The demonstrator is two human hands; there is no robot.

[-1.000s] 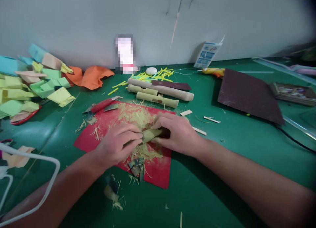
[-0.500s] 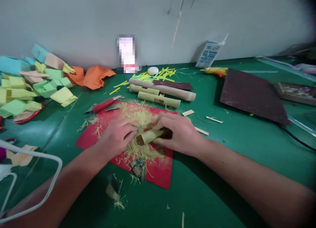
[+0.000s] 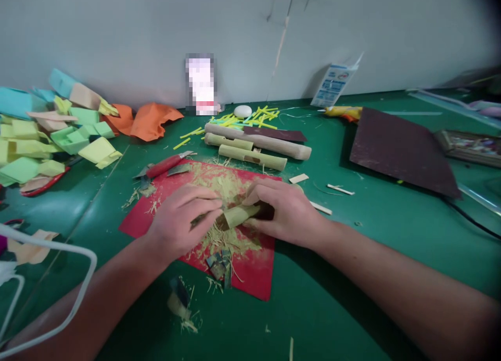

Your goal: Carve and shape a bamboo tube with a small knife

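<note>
On a red mat (image 3: 250, 272) strewn with pale green shavings, my right hand (image 3: 284, 209) is closed around a short piece of bamboo tube (image 3: 237, 216), holding it on its side. My left hand (image 3: 182, 223) is curled just left of the tube's open end, fingers closed on a small dark tool I cannot make out, its tip near the tube's rim. A red-handled knife (image 3: 166, 165) lies at the mat's far left corner, untouched.
Three longer bamboo sticks (image 3: 254, 144) lie beyond the mat, with yellow strips and a white oval object (image 3: 242, 111) behind them. Folded coloured papers (image 3: 50, 136) pile up at left. A dark sandpaper sheet (image 3: 399, 149) lies at right. A white cable (image 3: 58, 256) loops at lower left.
My left hand drew back left from the tube's end, then moved in toward it again. My right hand and the tube have stayed in place.
</note>
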